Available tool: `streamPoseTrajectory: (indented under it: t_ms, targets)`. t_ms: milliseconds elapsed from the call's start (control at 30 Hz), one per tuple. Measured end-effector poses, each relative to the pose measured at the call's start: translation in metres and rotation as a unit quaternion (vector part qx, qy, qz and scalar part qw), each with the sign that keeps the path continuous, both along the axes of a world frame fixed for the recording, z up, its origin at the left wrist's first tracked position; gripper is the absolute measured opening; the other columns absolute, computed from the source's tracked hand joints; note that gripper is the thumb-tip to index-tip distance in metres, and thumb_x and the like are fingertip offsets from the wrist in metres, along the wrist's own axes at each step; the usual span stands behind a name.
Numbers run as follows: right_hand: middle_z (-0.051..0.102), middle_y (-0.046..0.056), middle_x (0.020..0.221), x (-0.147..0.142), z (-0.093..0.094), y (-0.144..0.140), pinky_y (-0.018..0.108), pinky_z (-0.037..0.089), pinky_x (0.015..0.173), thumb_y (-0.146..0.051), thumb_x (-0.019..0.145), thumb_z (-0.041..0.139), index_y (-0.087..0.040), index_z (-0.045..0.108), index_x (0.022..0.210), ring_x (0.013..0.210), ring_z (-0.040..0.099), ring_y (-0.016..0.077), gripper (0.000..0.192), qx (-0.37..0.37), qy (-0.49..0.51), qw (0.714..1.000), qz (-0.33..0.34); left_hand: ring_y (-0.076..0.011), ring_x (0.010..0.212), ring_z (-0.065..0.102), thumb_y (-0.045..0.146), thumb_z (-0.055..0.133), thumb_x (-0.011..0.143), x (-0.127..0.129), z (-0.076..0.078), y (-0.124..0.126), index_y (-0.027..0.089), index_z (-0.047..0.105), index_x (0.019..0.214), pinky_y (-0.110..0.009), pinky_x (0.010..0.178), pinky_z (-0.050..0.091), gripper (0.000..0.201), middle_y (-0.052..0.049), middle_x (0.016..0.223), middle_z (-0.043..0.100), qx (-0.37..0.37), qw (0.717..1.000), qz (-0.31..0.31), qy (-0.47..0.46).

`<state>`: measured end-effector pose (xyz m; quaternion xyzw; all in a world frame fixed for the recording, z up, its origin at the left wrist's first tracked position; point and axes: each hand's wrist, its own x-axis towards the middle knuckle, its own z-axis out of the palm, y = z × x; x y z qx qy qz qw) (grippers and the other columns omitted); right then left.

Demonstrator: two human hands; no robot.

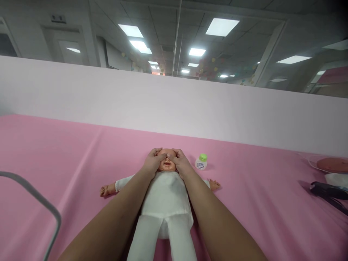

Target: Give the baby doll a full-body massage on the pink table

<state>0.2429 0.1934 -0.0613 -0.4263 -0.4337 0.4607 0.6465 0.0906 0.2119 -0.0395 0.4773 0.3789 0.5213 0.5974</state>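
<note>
A baby doll (167, 194) in a white top and white trousers lies on its back on the pink sheet (81, 152), arms spread to both sides. Around the left side of its head curves my left hand (154, 160), the thumb lying over the eye area. My right hand (182, 162) cups the other side, its thumb also across the eye area. The doll's mouth shows between the two hands; its eyes are covered. Just right of my right hand stands a small clear bottle (201, 163) with a green cap and a printed label.
Behind the sheet runs a low white wall (174, 105) with glass above it. A grey curved tube (40, 203) crosses the lower left. At the right edge lie a black-handled object (328, 190), something white (335, 179) and a clear dish with a reddish-brown item (333, 164).
</note>
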Motion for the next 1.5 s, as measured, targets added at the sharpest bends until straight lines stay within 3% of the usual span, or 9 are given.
streamPoseTrajectory:
  t_ms: [233, 433, 633, 900, 1167, 1333, 1500]
  targets:
    - [0.074, 0.004, 0.115, -0.002, 0.002, 0.002, 0.047, 0.051, 0.106, -0.052, 0.071, 0.085, -0.026, 0.068, 0.113, 0.115, 0.066, 0.0271, 0.053, -0.011, 0.041, 0.999, -0.002, -0.0217, 0.090, 0.074, 0.032, 0.084, 0.076, 0.000, 0.001, 0.003, 0.021, 0.070, 0.116, -0.035, 0.085, 0.061, 0.043, -0.010, 0.106, 0.077, -0.026, 0.999, 0.001, -0.037]
    - [0.071, 0.003, 0.132, 0.004, 0.003, -0.001, 0.048, 0.049, 0.111, -0.038, 0.071, 0.081, -0.030, 0.073, 0.117, 0.127, 0.062, 0.0283, 0.048, -0.036, 0.079, 0.996, 0.019, -0.0249, 0.102, 0.074, 0.026, 0.071, 0.087, -0.016, -0.006, 0.013, 0.025, 0.069, 0.128, -0.037, 0.084, 0.062, 0.041, -0.012, 0.124, 0.074, -0.091, 0.993, -0.051, -0.063]
    - [0.063, 0.000, 0.146, 0.009, 0.005, -0.007, 0.048, 0.047, 0.115, -0.027, 0.072, 0.077, -0.033, 0.072, 0.125, 0.135, 0.057, 0.0272, 0.054, -0.043, 0.100, 0.991, 0.074, -0.0254, 0.102, 0.074, 0.027, 0.071, 0.087, -0.018, -0.004, 0.010, 0.024, 0.067, 0.129, -0.038, 0.084, 0.062, 0.042, -0.013, 0.122, 0.073, -0.091, 0.991, -0.056, -0.077]
    - [0.064, 0.006, 0.137, 0.001, 0.016, -0.015, 0.046, 0.054, 0.105, -0.036, 0.067, 0.089, -0.028, 0.063, 0.129, 0.124, 0.062, 0.0296, 0.068, -0.034, 0.011, 0.998, 0.054, -0.0232, 0.095, 0.074, 0.030, 0.089, 0.072, -0.015, 0.005, -0.003, 0.025, 0.059, 0.129, -0.035, 0.080, 0.062, 0.064, -0.012, 0.130, 0.067, -0.024, 0.996, -0.083, -0.019]
    - [0.071, 0.004, 0.117, 0.000, 0.006, -0.004, 0.045, 0.055, 0.100, -0.043, 0.061, 0.093, -0.025, 0.064, 0.117, 0.113, 0.066, 0.0262, 0.065, -0.020, 0.011, 1.000, 0.011, -0.0223, 0.095, 0.073, 0.036, 0.087, 0.076, -0.002, 0.003, 0.000, 0.022, 0.062, 0.121, -0.034, 0.085, 0.060, 0.054, -0.011, 0.118, 0.071, -0.015, 0.999, -0.020, 0.027]
    - [0.074, 0.003, 0.108, -0.001, 0.003, 0.002, 0.045, 0.053, 0.102, -0.052, 0.069, 0.086, -0.025, 0.068, 0.106, 0.109, 0.067, 0.0254, 0.049, -0.010, 0.022, 1.000, -0.009, -0.0217, 0.097, 0.073, 0.037, 0.078, 0.085, 0.001, 0.006, -0.003, 0.023, 0.064, 0.119, -0.033, 0.087, 0.059, 0.040, -0.008, 0.110, 0.075, -0.010, 1.000, -0.021, 0.016]
    - [0.073, 0.004, 0.123, 0.004, 0.004, -0.002, 0.046, 0.050, 0.107, -0.053, 0.072, 0.083, -0.028, 0.073, 0.110, 0.121, 0.064, 0.0266, 0.046, -0.015, 0.044, 0.999, 0.009, -0.0223, 0.097, 0.073, 0.041, 0.072, 0.090, -0.005, 0.002, 0.001, 0.026, 0.065, 0.121, -0.033, 0.084, 0.060, 0.035, -0.007, 0.109, 0.076, -0.025, 0.999, -0.038, 0.018]
